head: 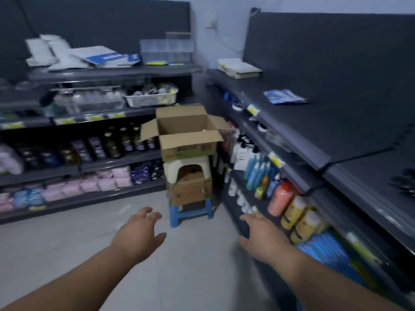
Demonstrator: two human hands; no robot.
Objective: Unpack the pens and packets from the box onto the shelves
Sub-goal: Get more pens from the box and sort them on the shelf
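The box (187,131) sits open-flapped at twelve o'clock; left hand (137,236) and right hand (260,239) reach out, fingers spread, holding nothing.

Open box (187,133) at twelve o'clock, stacked on a white stool (186,168). Left hand (137,234) at seven and right hand (261,239) at five, both empty, fingers spread. Blue packet (284,96) at two.

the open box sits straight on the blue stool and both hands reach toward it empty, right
Not quite. The head view shows the open box sitting on a white stool, which stands on a second box atop the blue stool. The left hand and right hand do reach toward it empty.
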